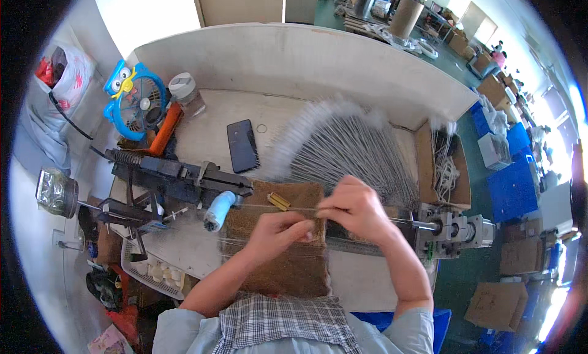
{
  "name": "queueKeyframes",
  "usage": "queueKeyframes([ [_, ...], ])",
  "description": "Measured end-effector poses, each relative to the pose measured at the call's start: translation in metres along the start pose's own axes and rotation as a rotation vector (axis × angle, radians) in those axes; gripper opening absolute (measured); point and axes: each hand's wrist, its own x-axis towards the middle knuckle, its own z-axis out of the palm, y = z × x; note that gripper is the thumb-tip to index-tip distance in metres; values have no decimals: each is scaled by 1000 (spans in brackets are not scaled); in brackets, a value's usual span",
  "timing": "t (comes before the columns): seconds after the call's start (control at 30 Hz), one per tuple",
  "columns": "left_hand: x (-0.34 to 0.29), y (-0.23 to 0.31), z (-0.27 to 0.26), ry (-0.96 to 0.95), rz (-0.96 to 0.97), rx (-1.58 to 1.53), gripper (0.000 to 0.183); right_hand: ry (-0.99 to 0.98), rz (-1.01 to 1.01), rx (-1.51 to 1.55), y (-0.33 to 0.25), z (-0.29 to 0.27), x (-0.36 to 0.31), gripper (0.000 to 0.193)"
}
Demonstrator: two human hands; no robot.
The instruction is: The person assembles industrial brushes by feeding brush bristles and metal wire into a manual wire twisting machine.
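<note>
Beyond the left hand (277, 234) lies a phone (242, 145).

From here I see a brown mat (294, 274) centre frame, black-and-white checked apron (278, 324) below, blue owl-shaped fan (136, 102) upper left.
</note>
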Motion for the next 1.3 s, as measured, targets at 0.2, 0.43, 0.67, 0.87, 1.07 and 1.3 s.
queueKeyframes([
  [0.2,-47,-40,-63,470,-193,-298,29,55,7,73,-4,79,51,13],
  [0.43,-35,-15,-56,465,-117,-662,30,86,105,-102,-23,92,63,10],
  [0.67,-20,-45,-73,437,-121,593,38,57,79,-169,-25,87,61,11],
  [0.87,-18,-58,-60,400,-124,95,15,233,-119,-168,-30,61,28,15],
  [1.07,-7,-62,-29,554,15,-413,18,12,1,-53,-2,86,-17,19],
  [1.3,-15,-51,-62,371,-131,564,26,26,174,-230,22,126,11,21],
])
